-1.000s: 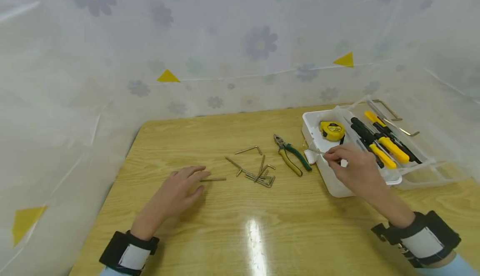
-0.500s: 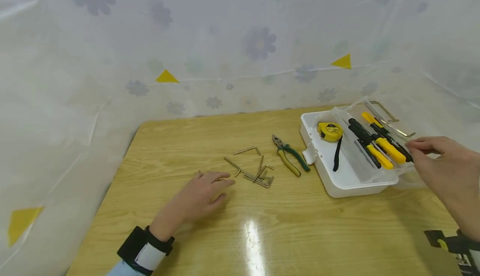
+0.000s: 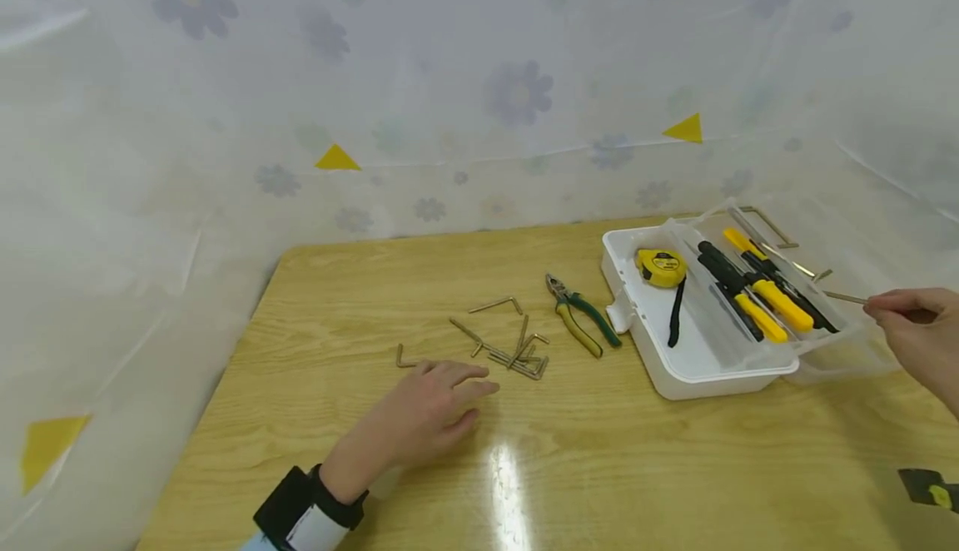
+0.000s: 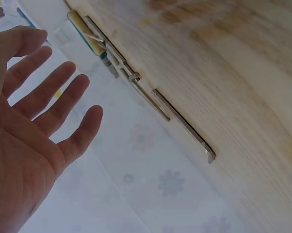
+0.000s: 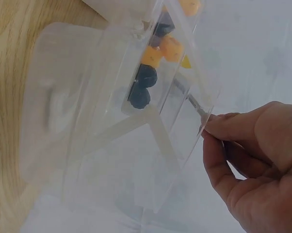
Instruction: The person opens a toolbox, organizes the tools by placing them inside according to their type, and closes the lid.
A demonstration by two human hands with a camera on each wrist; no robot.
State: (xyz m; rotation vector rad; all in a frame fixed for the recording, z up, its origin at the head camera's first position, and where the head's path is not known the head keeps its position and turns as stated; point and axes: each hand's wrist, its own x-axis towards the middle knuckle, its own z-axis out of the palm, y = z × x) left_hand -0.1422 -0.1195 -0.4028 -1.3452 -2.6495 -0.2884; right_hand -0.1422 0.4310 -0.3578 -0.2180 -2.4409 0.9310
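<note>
Now, out at three o'clock in the head view, the right hand [image 3: 921, 335] has thumb and forefinger closed together on a thin metal key [image 3: 845, 296], no gap around it. The key sits by the right-hand edge of the clear tray [image 3: 842, 333]; whether it touches, I can't tell. Here's the danger: the hold looks near one end, so the rod could swivel between the fingertips, snag on the tray's wall or hook the other bent key [image 3: 803, 269] towards its ten o'clock. Let it slip, and it might land across the screwdrivers [image 3: 782, 301]. And the left hand [image 3: 434, 409]? Fingers loosely spread, holding nothing, with the pile of keys [image 3: 517, 355] just off at its two o'clock; a careless sweep could scatter the lot. As for aim, the held key's free end points just past nine o'clock in the head view, its long axis running nearly sideways out of the pinch (in the right wrist view that reads closer to eleven). Any bend at the gripped end is hidden by the fingers.
</note>
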